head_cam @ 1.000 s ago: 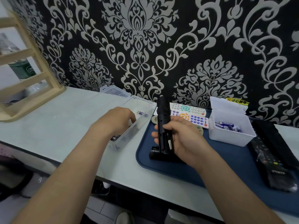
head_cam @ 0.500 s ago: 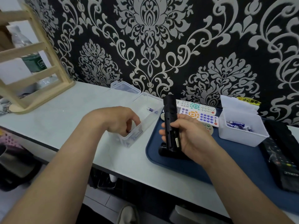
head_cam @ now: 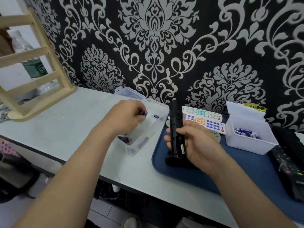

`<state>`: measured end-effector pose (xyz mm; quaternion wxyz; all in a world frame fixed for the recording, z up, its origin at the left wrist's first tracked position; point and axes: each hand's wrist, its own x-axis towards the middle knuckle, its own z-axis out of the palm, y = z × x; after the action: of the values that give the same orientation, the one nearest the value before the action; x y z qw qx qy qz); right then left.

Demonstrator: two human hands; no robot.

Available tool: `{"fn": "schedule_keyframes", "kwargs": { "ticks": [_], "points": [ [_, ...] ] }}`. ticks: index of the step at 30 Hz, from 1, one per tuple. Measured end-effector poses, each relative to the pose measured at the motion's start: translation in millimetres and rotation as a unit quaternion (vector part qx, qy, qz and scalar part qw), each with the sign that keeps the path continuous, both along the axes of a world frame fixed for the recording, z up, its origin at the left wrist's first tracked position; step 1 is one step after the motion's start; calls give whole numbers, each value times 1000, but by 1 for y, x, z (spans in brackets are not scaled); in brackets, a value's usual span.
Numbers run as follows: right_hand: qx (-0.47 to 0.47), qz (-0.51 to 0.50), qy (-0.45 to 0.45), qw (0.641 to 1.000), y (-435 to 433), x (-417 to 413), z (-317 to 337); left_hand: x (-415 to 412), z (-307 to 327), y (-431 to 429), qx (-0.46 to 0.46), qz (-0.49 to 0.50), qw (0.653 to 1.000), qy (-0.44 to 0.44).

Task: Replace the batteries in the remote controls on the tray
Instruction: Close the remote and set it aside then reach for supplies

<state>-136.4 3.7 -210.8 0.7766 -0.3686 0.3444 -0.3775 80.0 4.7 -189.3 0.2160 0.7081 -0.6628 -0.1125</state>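
Black plastic forms the remote control (head_cam: 176, 127) that the right hand (head_cam: 195, 143) grips, fingers curled round its lower half. The unit stands nearly upright with its back toward the camera, above the near-left corner of the dark blue tray (head_cam: 246, 171). A second black part (head_cam: 172, 161) lies on the tray directly below it; what it is cannot be told. The tray rests on the white bench (head_cam: 65, 122). The left hand (head_cam: 123, 120) hovers over the clear plastic box (head_cam: 144, 143), which sits on the bench just left of the tray, and pinches a purple battery (head_cam: 143, 113) at its fingertips. Loose batteries (head_cam: 124, 139) lie at the near end of the box, and one more (head_cam: 157, 116) lies at the far end. Two white remotes (head_cam: 204, 113) with coloured buttons lie side by side at the back of the tray. To their right, on the tray, a white tub (head_cam: 250, 143) holds blue batteries (head_cam: 245, 131). Black remotes (head_cam: 292, 163) lie at the right edge. A wooden rack (head_cam: 54, 74) stands at the far left of the bench.
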Motion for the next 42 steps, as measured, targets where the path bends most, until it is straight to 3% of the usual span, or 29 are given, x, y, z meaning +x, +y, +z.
{"fn": "schedule_keyframes", "kwargs": {
  "ticks": [1, 2, 4, 6, 8, 11, 15, 18, 25, 30, 35, 42],
  "points": [
    [-8, -5, -1, 1000, 0, 0, 1, -4, 7, 4, -27, 14, 991, 131],
    [-26, -11, -2, 1000, -1, -1, 1, -11, 13, 9, -36, 21, 959, 279],
    [-89, -21, 14, 996, 0, -2, 3, -29, 19, 18, -3, 13, 867, 499],
    [-160, -34, 48, 985, 3, -2, 7, -45, 18, 21, 28, -14, 812, 583],
    [-197, -50, 76, 976, 4, -1, 11, -54, 17, 21, 35, -36, 791, 609],
    [-190, -74, 105, 973, 2, -1, 13, -60, 17, 21, 22, -44, 791, 609],
    [-255, -79, 154, 951, 0, -6, 11, -70, 16, 21, -12, -48, 814, 578],
    [-261, -73, 138, 953, 0, -8, 10, -75, 17, 22, -25, -52, 838, 543],
    [-262, -25, 133, 956, -5, -14, 12, -75, 17, 24, -19, -65, 829, 555],
    [-276, -1, 159, 948, -6, -18, 12, -78, 17, 26, -42, -74, 863, 498],
    [-167, -28, 66, 983, -7, -16, 15, -82, 17, 23, -65, -58, 867, 490],
    [-121, -71, 0, 990, -6, -14, 20, -100, 5, 21, -67, -50, 924, 372]
  ]
}}
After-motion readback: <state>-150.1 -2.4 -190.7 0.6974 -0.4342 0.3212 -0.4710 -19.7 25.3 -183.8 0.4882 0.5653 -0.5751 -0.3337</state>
